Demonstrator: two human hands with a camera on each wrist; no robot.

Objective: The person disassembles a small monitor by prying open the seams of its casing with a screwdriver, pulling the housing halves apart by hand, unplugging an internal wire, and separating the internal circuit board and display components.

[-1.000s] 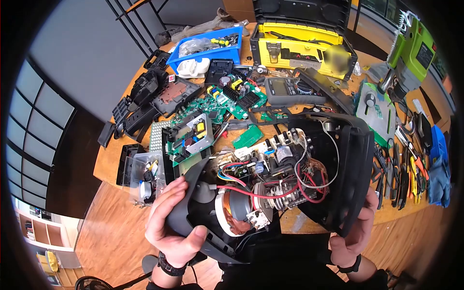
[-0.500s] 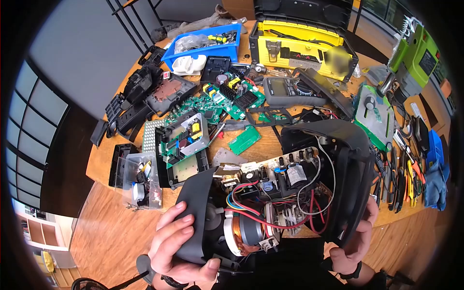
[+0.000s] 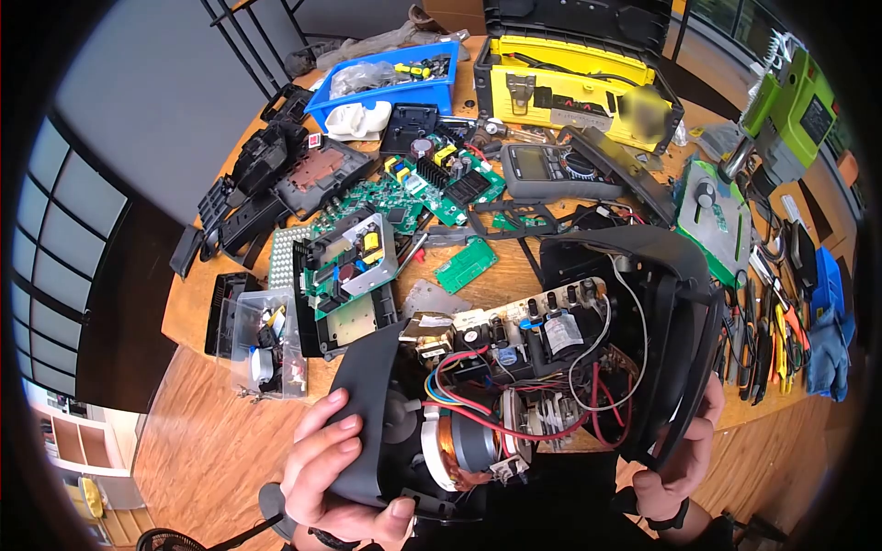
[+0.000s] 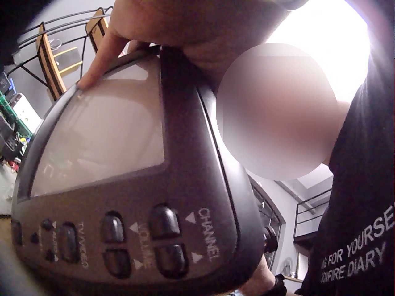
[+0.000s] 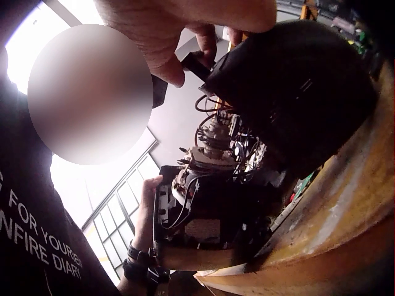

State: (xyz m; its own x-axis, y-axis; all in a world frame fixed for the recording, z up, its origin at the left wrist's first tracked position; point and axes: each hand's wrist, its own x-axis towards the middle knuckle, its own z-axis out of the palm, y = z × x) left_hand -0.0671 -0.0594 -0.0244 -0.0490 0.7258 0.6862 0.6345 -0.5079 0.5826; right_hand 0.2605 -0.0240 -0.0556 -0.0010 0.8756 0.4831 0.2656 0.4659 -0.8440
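A small tube television is held with its housing spread apart over the table's near edge. My left hand grips the front half, fingers over the face and thumb on the lower rim. In the left wrist view, that face carries a grey screen and channel and volume buttons. My right hand pinches the edge of the black back cover. Between the halves show the picture tube's copper coil, a circuit board and red wires.
Green circuit boards, an opened device case and a multimeter crowd the table. Behind stand a blue bin and a yellow toolbox. At right are hand tools and a green power tool.
The front half has tipped and shifted down to the right, my left fingers now showing across its face. The back cover has moved slightly right, and more of the circuit board is exposed.
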